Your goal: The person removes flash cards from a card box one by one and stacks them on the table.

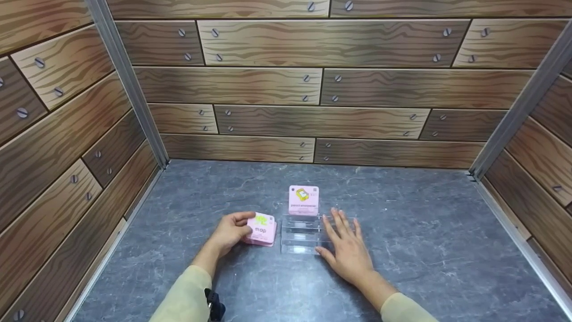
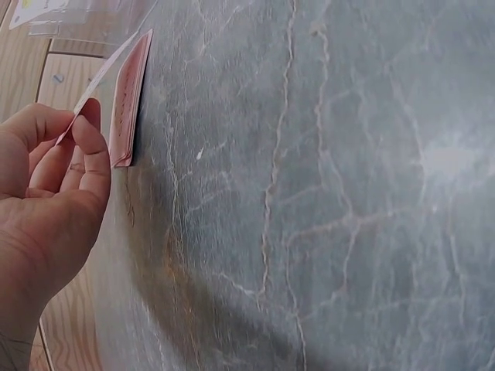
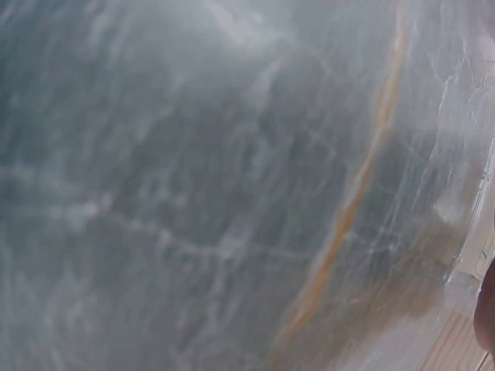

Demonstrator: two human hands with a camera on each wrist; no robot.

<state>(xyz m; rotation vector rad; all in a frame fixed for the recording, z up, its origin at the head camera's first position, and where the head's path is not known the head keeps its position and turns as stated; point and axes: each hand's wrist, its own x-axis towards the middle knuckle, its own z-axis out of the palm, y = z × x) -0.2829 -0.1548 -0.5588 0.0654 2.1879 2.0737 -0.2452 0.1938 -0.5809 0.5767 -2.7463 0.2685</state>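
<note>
My left hand (image 1: 231,233) pinches a pink card (image 1: 262,228) with the word "map" and a yellow-green picture, between thumb and fingers. In the left wrist view that card (image 2: 104,71) is lifted at a tilt from a stack of pink cards (image 2: 130,100) lying on the table. To its right stands a clear plastic stepped rack (image 1: 300,248). Another pink card (image 1: 304,200) with a yellow picture stands upright at the rack's back. My right hand (image 1: 351,250) lies with fingers spread at the rack's right side, thumb at its front corner.
The table (image 1: 438,250) has a dark grey marbled top. Wood-patterned walls (image 1: 321,89) close it in at the back and both sides, with metal posts (image 1: 134,85) in the corners. A black device (image 1: 215,305) is at the left forearm.
</note>
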